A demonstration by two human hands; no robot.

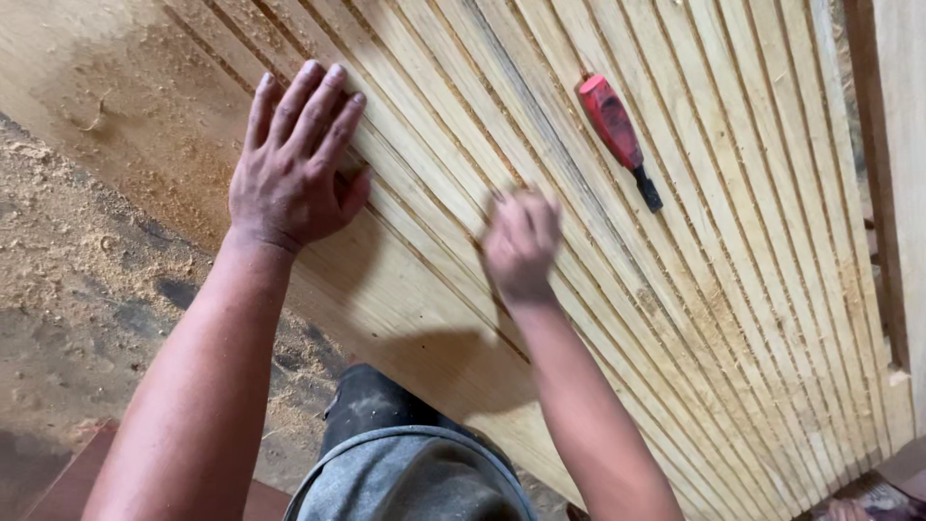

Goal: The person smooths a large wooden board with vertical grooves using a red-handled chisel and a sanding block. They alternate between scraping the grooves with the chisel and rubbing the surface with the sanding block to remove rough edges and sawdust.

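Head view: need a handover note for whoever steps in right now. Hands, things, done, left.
Left hand: flat, fingers spread, pressing on the grooved wooden panel.
Right hand: blurred in motion over the grooves near the panel's middle; whether it holds anything cannot be told.
Red-handled tool: lying loose on the panel, beyond the right hand, untouched.
Done: long parallel grooves run across the panel; sawdust sits in those at lower right.
Left: that dust is not cleared; sawdust also covers the floor.

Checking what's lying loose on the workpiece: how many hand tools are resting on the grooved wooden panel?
1. A red-handled tool with a dark tip lies on the grooved wooden panel, toward its upper right, beyond the blurred right hand. Whether that hand holds another tool cannot be told.
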